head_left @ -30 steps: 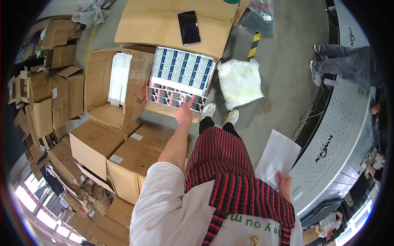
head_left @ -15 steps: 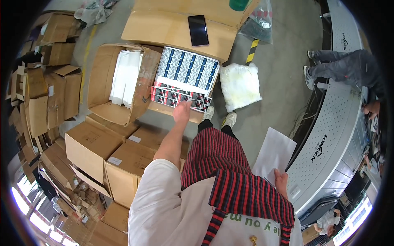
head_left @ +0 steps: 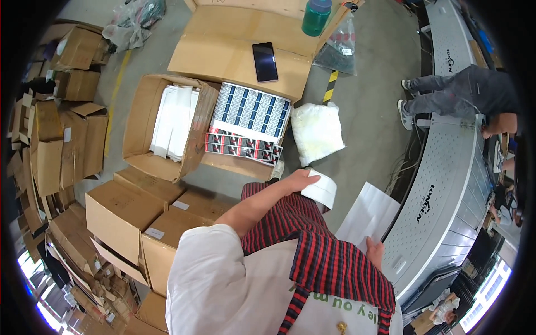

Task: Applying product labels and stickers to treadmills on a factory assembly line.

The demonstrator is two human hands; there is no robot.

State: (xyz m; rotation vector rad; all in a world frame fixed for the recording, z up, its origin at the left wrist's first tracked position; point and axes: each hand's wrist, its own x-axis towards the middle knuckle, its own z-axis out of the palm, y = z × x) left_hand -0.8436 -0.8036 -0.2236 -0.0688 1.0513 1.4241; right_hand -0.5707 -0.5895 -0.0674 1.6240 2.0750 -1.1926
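Note:
In front of my body, my left hand (head_left: pixel 300 180) pinches a curled white strip of paper (head_left: pixel 320 190) between thumb and fingers. To its right, my right hand (head_left: pixel 374 251) grips the lower edge of a large white paper sheet (head_left: pixel 365 212), beside the grey conveyor. Beyond my left hand lies a stack of sheets printed with blue and white labels (head_left: pixel 251 110). Red and black label sheets (head_left: pixel 243 146) lie along its near edge, on cardboard.
An open carton (head_left: pixel 134 120) holding white papers stands left of the stack. A phone (head_left: pixel 264 62) and a green bottle (head_left: pixel 316 18) rest on cardboard behind. A white bag (head_left: pixel 318 133) lies on the floor. At the conveyor (head_left: pixel 427 195) stands another person (head_left: pixel 458 92); closed cartons (head_left: pixel 125 209) are near left.
My left hand has left the red and black label sheets and come back toward my body, to the right, with a white strip in it. My right hand still holds its sheet.

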